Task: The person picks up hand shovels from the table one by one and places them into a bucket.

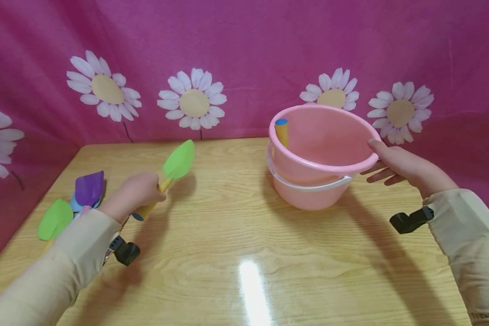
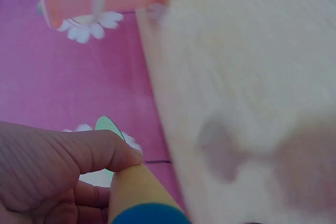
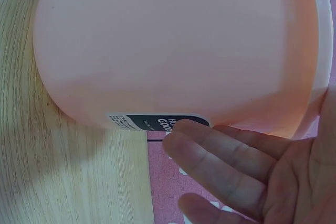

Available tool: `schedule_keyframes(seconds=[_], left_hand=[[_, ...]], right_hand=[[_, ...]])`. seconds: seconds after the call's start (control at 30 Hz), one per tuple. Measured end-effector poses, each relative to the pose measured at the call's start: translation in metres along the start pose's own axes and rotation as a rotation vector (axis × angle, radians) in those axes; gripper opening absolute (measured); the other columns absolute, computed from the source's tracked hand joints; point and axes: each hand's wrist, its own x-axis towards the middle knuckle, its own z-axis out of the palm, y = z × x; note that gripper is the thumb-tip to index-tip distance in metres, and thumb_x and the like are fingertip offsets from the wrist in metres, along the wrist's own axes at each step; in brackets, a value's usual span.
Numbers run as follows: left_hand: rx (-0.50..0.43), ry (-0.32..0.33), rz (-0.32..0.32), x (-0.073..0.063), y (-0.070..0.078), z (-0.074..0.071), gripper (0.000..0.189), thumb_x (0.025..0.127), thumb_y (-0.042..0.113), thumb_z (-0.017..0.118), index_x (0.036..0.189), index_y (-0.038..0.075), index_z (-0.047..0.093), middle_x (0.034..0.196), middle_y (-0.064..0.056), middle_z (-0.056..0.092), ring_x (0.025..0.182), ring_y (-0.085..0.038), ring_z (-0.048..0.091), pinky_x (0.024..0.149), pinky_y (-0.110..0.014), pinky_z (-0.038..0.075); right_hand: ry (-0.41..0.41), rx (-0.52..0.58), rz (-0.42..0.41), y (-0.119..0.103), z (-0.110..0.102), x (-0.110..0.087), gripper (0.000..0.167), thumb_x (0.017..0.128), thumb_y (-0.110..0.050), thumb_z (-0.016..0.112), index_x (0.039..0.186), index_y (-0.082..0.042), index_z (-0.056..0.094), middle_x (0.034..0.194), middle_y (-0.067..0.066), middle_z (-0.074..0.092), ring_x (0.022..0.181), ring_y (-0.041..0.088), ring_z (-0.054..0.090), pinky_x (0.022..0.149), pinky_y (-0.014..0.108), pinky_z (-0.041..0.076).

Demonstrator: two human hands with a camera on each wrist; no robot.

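My left hand point(image 1: 135, 192) grips a toy shovel with a green blade point(image 1: 179, 160) by its yellow handle point(image 2: 139, 187), which ends in a blue cap. The shovel is raised over the table, blade pointing up and away, its shadow falling below. On the right stands a pink bucket point(image 1: 315, 192), its white carrying handle point(image 1: 309, 184) lowered along the front. My right hand point(image 1: 405, 167) holds the bucket's right rim, thumb over the edge and fingers along the outer wall, near a dark label point(image 3: 157, 122). Inside the bucket, a yellow handle point(image 1: 282, 133) with a blue end leans at the left.
Left of my left forearm lie another green shovel point(image 1: 55, 221), a purple scoop point(image 1: 89, 188) and a light blue piece point(image 1: 75, 203), partly hidden by the sleeve. A pink cloth point(image 1: 244, 50) with daisies hangs behind the wooden table point(image 1: 212, 244).
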Motion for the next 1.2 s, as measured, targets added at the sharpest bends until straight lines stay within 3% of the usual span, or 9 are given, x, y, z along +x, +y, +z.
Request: schedule_keyframes(seconds=[0.27,0.4,0.5,0.6,0.7,1.0,1.2], left_hand=[[0.025,0.110,0.080,0.005,0.041,-0.036,0.015,0.077,0.011,0.061,0.079,-0.003,0.056,0.065,-0.009,0.050,0.055,-0.020,0.047,0.048,-0.028,0.040],[0.074,0.147,0.083,0.005,0.069,-0.055,0.016,0.079,0.012,0.061,0.085,-0.002,0.055,0.068,-0.009,0.050,0.052,-0.019,0.048,0.045,-0.027,0.041],[0.140,0.204,0.114,0.007,0.086,-0.063,0.017,0.079,0.014,0.061,0.086,0.000,0.054,0.072,-0.009,0.050,0.059,-0.021,0.048,0.049,-0.030,0.041],[0.187,0.247,0.142,0.011,0.098,-0.067,0.016,0.078,0.015,0.062,0.081,0.002,0.053,0.071,-0.008,0.049,0.065,-0.022,0.047,0.053,-0.034,0.041],[0.216,0.241,0.144,0.016,0.109,-0.069,0.016,0.078,0.016,0.063,0.077,0.003,0.054,0.069,-0.006,0.048,0.065,-0.021,0.047,0.052,-0.034,0.041],[0.264,0.238,0.136,0.024,0.141,-0.072,0.024,0.077,0.021,0.069,0.088,0.004,0.055,0.075,-0.005,0.051,0.068,-0.020,0.048,0.056,-0.034,0.043],[0.326,0.262,0.186,0.026,0.163,-0.074,0.020,0.078,0.020,0.068,0.090,0.007,0.059,0.080,-0.005,0.057,0.074,-0.020,0.055,0.062,-0.037,0.048]], right_hand=[[0.006,-0.004,0.012,0.000,0.000,0.000,0.070,0.092,-0.054,0.013,0.114,0.004,0.047,0.113,0.023,0.056,0.089,0.027,0.062,0.066,0.039,0.047],[0.004,0.000,0.009,0.000,0.001,0.000,0.071,0.092,-0.053,0.012,0.115,0.005,0.046,0.114,0.026,0.054,0.090,0.029,0.062,0.066,0.039,0.048],[0.006,0.007,0.011,0.001,0.001,0.000,0.071,0.093,-0.053,0.013,0.116,0.005,0.045,0.114,0.025,0.055,0.090,0.029,0.062,0.066,0.039,0.047],[0.004,0.013,0.008,0.001,0.001,-0.001,0.069,0.092,-0.053,0.013,0.114,0.003,0.047,0.113,0.023,0.056,0.091,0.029,0.061,0.066,0.039,0.047],[0.003,0.012,0.009,0.000,0.001,-0.001,0.068,0.092,-0.053,0.013,0.111,0.001,0.049,0.112,0.023,0.056,0.091,0.030,0.061,0.067,0.039,0.047],[0.009,0.001,0.012,0.000,0.000,-0.001,0.070,0.093,-0.053,0.014,0.114,0.004,0.047,0.114,0.024,0.055,0.090,0.030,0.061,0.066,0.039,0.047],[0.014,0.010,0.009,0.000,0.001,-0.001,0.068,0.093,-0.053,0.016,0.112,0.003,0.048,0.111,0.021,0.058,0.090,0.029,0.062,0.066,0.039,0.047]])
